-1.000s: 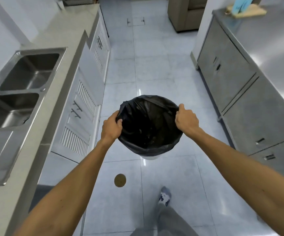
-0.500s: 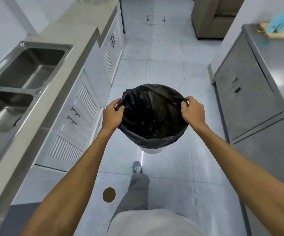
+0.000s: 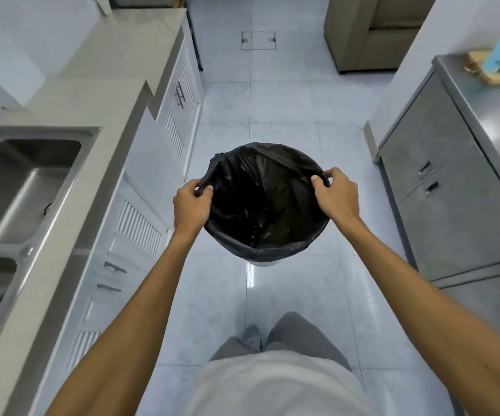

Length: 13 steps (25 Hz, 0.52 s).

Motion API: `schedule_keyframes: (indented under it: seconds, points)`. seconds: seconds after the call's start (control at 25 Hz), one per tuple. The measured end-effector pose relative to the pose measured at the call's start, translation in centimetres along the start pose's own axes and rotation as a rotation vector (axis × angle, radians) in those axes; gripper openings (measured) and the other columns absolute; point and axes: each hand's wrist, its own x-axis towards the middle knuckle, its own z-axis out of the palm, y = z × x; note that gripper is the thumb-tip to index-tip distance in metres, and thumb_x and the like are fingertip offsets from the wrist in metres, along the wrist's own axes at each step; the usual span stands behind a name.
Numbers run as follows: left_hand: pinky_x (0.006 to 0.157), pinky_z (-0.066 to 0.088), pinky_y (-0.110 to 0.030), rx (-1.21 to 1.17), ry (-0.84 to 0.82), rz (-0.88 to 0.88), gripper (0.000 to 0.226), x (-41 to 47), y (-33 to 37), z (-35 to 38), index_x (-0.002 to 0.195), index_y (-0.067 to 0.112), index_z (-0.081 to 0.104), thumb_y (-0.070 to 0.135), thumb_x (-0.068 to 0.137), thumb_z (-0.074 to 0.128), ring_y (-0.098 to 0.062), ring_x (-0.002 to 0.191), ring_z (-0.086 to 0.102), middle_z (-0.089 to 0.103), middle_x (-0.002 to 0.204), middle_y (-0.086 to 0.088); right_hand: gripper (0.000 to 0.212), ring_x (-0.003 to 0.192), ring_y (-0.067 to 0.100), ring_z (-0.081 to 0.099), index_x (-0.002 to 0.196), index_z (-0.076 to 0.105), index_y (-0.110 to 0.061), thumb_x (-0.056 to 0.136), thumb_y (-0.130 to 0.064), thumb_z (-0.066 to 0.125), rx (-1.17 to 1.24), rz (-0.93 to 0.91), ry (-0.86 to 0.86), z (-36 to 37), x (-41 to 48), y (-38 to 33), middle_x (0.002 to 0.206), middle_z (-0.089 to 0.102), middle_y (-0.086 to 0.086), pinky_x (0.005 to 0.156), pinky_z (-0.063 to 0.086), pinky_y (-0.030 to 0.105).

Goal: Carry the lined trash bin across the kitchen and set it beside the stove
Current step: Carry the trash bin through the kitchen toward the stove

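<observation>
Pale tiled floor [image 3: 284, 103], sink [image 3: 17, 187] bench left, steel cabinets [image 3: 452, 205] right. Left hand [image 3: 190, 205] and right hand [image 3: 337, 195] grasp bin [image 3: 265, 202] rim, held above floor.

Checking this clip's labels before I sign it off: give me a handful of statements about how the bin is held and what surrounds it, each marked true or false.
1. Both hands grip the rim of the trash bin. True: the left hand and the right hand pinch opposite sides.
2. The bin has a white liner. False: the liner is black; only a strip of the bin's pale body shows below it.
3. A steel double sink is on the person's left. True.
4. The bin stands on the floor. False: it is held up off the tiled floor.
5. A stove is in view beside the bin. False: none shows; steel cabinets are on the right.
</observation>
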Motion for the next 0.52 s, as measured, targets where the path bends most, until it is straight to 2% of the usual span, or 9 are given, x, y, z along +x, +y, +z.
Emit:
schedule_keyframes:
  seconds: [0.16,0.28,0.36,0.52]
  points:
    - [0.071,0.049,-0.020,0.018,0.005,0.002,0.026,8.0,1.6,3.1,0.110,0.006,0.074,0.021,0.094,0.060,-0.013,0.079,0.064,0.072,0.090,-0.003,0.043,0.099,0.029,0.066,0.126,0.056,-0.014,0.095,-0.045,0.056,0.022,0.037,0.006,2.1,8.0,-1.6,0.119,0.066,0.013,0.076,0.050,0.032]
    - [0.064,0.050,-0.021,0.056,0.002,-0.018,0.023,14.9,3.4,7.0,0.103,0.006,0.076,0.018,0.093,0.059,-0.009,0.067,0.060,0.068,0.077,0.001,0.037,0.091,0.026,0.063,0.125,0.058,-0.013,0.097,-0.038,0.056,-0.001,0.058,0.004,3.1,15.9,-2.5,0.117,0.067,0.013,0.075,0.048,0.032]
    - [0.058,0.045,-0.016,0.067,0.001,-0.032,0.023,19.2,5.0,9.7,0.104,0.008,0.076,0.017,0.093,0.058,-0.008,0.067,0.061,0.069,0.077,0.001,0.033,0.094,0.028,0.064,0.124,0.060,-0.013,0.099,-0.034,0.055,-0.010,0.061,-0.002,3.6,21.3,-3.2,0.117,0.068,0.012,0.076,0.048,0.032]
    - [0.061,0.044,-0.013,0.049,0.004,-0.048,0.023,27.8,8.6,15.0,0.110,0.011,0.075,0.015,0.095,0.058,-0.007,0.075,0.064,0.069,0.082,0.004,0.032,0.097,0.032,0.067,0.117,0.063,-0.011,0.098,-0.035,0.055,-0.039,0.064,-0.040,3.7,32.1,-4.8,0.112,0.070,0.013,0.079,0.052,0.036]
